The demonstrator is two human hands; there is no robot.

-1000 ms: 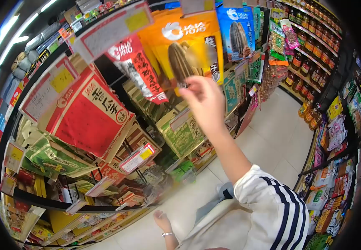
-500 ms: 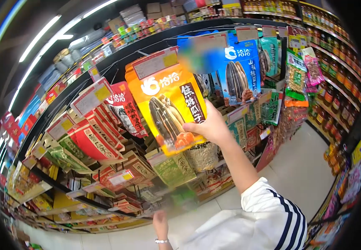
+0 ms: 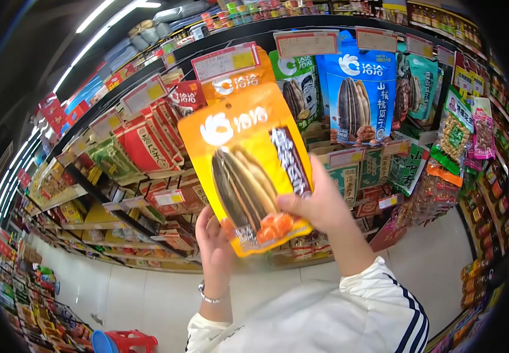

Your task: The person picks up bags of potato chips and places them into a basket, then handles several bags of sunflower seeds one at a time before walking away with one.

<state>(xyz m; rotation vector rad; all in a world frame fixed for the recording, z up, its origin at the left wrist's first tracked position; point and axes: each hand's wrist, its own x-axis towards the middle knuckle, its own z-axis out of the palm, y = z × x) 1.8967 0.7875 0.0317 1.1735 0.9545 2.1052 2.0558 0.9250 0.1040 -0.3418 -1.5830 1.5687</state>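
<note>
A yellow and orange bag of sunflower seeds, tilted with its printed front toward me, is off the rack. My right hand grips its right edge, thumb on the front and fingers hidden behind. At the lower left edge is my left hand, its fingers pointing up and parted, partly covered by the bag. Behind the held bag, another orange bag hangs under a price tag. To its right hang a green bag and a blue bag of sunflower seeds.
Red snack packs and a green pack hang at the left of the rack. Peanut bags hang at the right end. Bottles line shelves farther back. A red and blue basket stands on the floor.
The yellow bag has come away from the rack, lower and nearer to me, in my right hand. My left hand has risen to its lower left edge.
</note>
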